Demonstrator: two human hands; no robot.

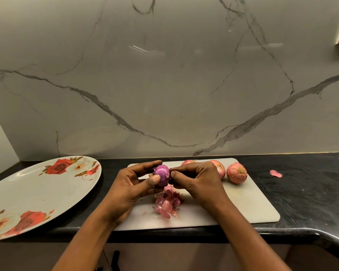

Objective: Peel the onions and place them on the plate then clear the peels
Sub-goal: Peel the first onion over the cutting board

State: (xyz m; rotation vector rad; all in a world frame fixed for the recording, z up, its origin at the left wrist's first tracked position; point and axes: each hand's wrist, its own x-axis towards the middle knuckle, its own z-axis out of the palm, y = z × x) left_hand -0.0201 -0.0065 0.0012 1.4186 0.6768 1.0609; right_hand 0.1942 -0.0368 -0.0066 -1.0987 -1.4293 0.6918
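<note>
Nearly bare purple onion [161, 175], held just above the rear left part of the cutting board [243, 204]. The left hand [129, 189] grips it between thumb and fingers; the right hand [196, 182] pinches at its right side. The plate [37, 192] lies at the left end of the desk [311, 192], so the left hand is nearer to it.

I log by finish: onion [161, 175] peeled smooth and glossy purple; unpeeled onions [236, 173] in dry papery skin; peels [166, 205] thin, papery, crinkled; board [243, 204] matt off-white plastic, faintly scuffed; counter [305, 196] polished black speckled stone; wall [164, 85] glossy veined marble-look slab; plate [37, 188] smooth, glossy, rose-printed.
</note>
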